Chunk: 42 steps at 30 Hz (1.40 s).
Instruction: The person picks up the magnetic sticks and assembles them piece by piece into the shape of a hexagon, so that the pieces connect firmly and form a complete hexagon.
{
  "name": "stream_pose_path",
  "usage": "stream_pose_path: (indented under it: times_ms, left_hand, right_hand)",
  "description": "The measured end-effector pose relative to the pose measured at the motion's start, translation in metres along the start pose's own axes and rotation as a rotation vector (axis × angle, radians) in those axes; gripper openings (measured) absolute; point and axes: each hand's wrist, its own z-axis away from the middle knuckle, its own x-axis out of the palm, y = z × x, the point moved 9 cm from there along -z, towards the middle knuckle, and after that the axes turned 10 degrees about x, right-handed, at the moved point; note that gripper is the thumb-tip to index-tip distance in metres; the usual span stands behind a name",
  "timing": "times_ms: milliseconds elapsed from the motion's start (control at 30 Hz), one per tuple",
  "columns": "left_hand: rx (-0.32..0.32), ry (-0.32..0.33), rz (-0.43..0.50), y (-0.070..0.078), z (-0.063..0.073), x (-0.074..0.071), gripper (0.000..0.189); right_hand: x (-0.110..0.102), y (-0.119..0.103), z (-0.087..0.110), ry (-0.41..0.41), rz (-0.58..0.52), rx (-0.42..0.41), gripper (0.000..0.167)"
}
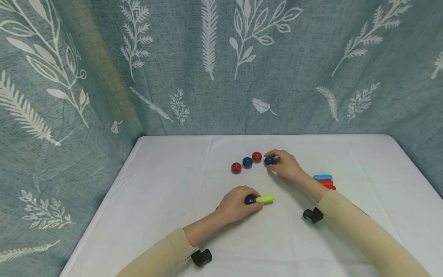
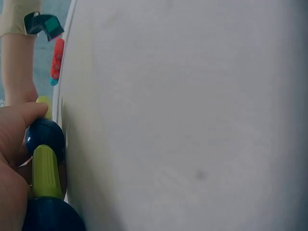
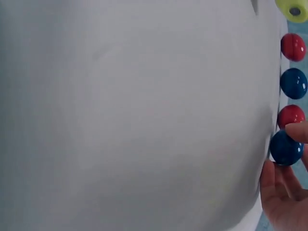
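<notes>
Low over the front of the table, my left hand [image 1: 238, 204] grips a joined piece of two dark blue balls and two yellow-green rods. One blue ball [image 1: 250, 199] sits between thumb and fingers, and a yellow-green rod [image 1: 265, 199] sticks out to the right. The left wrist view shows the second rod [image 2: 46, 173] and the other blue ball [image 2: 54, 216] nearer the palm. Farther back, my right hand [image 1: 285, 164] pinches a single blue ball [image 1: 269, 161] between thumb and fingers. Left of it, a red ball [image 1: 257, 156] is close by.
Another blue ball [image 1: 247, 162] and a second red ball [image 1: 236, 167] continue the slanting row on the white table [image 1: 166, 173]. Beneath the right forearm lie a light blue rod [image 1: 323, 177] and red rods [image 1: 326, 182]. A patterned curtain [image 1: 221, 96] hangs behind.
</notes>
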Motion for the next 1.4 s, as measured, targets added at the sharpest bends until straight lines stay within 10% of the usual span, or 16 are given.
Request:
stream_pose_path:
  times_ms: [833,1400]
  left_hand:
    - [-0.015,0.021,0.028,-0.016,0.014,-0.017,0.023]
    - [0.019,0.01,-0.056,-0.007,0.009,-0.014,0.027]
  right_hand:
    - [0.029,0.002,0.079,-0.376,-0.239,-0.144,0.039]
    - [0.033,0.006,0.085,-0.398,-0.244,-0.084,0.04]
